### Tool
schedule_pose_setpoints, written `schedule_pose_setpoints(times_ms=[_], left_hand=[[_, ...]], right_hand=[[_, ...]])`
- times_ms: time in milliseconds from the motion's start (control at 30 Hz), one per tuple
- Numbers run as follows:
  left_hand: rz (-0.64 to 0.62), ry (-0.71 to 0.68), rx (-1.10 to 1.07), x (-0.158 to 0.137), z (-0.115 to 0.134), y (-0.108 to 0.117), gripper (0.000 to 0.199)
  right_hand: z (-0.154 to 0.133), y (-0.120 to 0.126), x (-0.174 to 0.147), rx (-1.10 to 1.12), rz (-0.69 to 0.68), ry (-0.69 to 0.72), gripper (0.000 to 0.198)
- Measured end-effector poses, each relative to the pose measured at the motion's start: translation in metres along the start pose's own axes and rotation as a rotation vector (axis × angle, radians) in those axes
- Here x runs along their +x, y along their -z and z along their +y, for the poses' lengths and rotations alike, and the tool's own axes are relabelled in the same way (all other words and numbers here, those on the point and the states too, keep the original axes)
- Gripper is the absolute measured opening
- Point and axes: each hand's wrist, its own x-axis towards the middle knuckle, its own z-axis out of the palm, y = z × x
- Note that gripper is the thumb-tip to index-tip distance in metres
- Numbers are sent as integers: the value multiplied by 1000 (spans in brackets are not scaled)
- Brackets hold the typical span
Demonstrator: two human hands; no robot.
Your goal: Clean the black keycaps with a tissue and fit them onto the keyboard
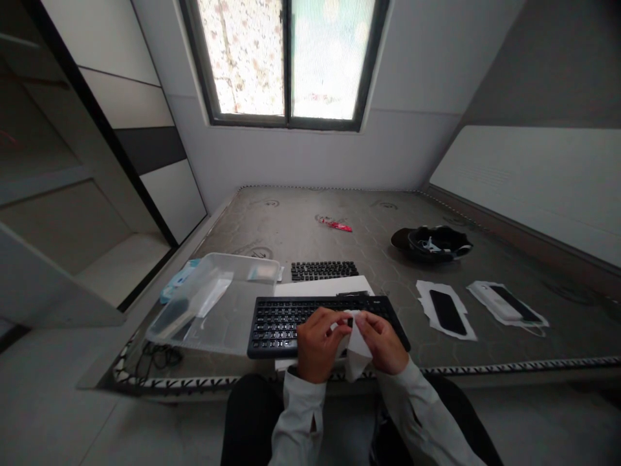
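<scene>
My left hand (316, 343) is closed in a pinch on a small black piece that looks like a keycap (350, 321). Beside it, my right hand (385, 342) grips a white tissue (358, 356), whose loose end hangs down between the hands. Both hands are over the front part of a black keyboard (274, 327), covering some of its right half. Under and behind the keyboard lies a white sheet or board (325, 287). Farther back, small black keys (324, 270) form a grid on the mattress.
Left of the keyboard stands a clear plastic tub (228, 323), with a blue packet (177, 279) and black cable (158, 357) beside it. To the right are a phone (446, 312), another dark device on white cloth (514, 304) and a black cap (436, 244). A red item (337, 225) lies farther back.
</scene>
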Motion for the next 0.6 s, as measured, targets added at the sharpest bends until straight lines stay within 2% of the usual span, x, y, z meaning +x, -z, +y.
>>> schedule_pose_setpoints(times_ms=[200, 333, 600], left_hand=[[26, -46, 43, -1, -2, 0, 18], [39, -49, 67, -2, 0, -4, 11], [-65, 37, 76, -3, -1, -4, 12]], right_hand=[[3, 0, -1, 54, -9, 13, 31], [1, -4, -1, 110, -12, 17, 32], [-2, 0, -2, -7, 7, 48, 35]])
